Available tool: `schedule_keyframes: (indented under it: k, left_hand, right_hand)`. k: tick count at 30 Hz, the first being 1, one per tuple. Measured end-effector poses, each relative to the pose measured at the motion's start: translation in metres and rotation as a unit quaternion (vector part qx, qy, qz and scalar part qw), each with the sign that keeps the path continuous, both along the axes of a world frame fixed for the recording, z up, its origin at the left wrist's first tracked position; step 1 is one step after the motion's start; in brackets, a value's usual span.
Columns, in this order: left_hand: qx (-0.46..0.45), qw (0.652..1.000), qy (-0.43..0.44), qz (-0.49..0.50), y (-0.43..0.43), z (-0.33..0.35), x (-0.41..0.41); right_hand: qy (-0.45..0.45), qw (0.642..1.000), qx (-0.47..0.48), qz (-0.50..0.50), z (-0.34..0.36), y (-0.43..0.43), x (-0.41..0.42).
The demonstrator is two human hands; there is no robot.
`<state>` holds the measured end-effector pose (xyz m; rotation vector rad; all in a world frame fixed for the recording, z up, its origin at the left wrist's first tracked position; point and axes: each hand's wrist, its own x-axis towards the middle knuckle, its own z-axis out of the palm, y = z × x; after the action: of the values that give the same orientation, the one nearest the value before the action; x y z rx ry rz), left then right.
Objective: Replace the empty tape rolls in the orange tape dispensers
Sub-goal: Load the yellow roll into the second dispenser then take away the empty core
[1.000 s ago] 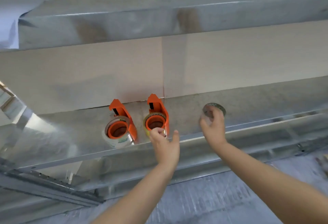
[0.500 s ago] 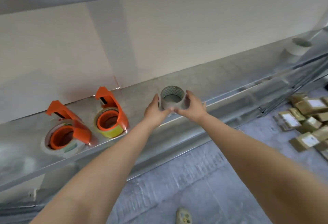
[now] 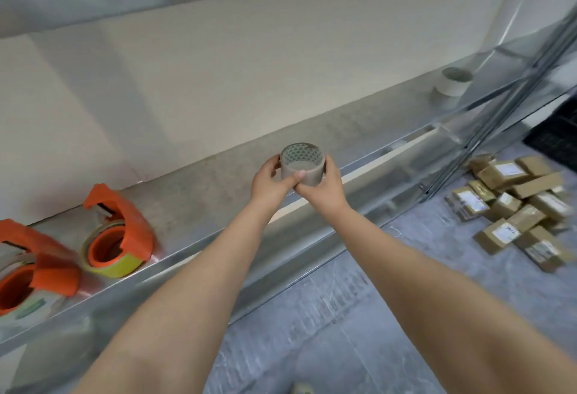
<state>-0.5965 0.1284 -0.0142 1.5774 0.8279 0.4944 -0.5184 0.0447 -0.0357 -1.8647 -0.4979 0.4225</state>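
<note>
Head view: both hands hold one roll of tape [image 3: 302,165] above the metal shelf [image 3: 218,193]. The left hand [image 3: 270,181] wraps its near side, thumb pressed on the wall; the right hand [image 3: 324,189] cups it from below and the right. The thumb's position suggests the person is feeling for the loose end. Two orange dispensers [image 3: 120,237] lie well apart at the left, and a spare roll [image 3: 452,81] sits far right.

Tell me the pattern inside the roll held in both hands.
Green triangles lining the tape roll, seen in the head view.
</note>
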Motion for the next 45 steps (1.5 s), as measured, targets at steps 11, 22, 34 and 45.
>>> schedule_keyframes:
  k: [11, 22, 34, 45]
  left_hand:
    - [0.002, 0.992, -0.061, -0.107, -0.080, 0.021, 0.129]
    - [0.020, 0.981, -0.072, -0.179, -0.121, 0.013, 0.301]
    - [0.057, 0.968, -0.072, -0.233, -0.157, 0.017, 0.483]
    - [0.088, 0.979, -0.035, -0.182, -0.209, -0.001, 0.630]
  right_hand:
    - [-0.015, 0.990, 0.078, -0.113, 0.030, -0.106, 0.100]
    - [-0.063, 0.984, 0.049, -0.161, 0.035, -0.163, 0.252]
    - [-0.070, 0.979, 0.049, -0.184, 0.039, -0.205, 0.426]
    - [-0.106, 0.990, 0.019, -0.089, 0.024, -0.257, 0.603]
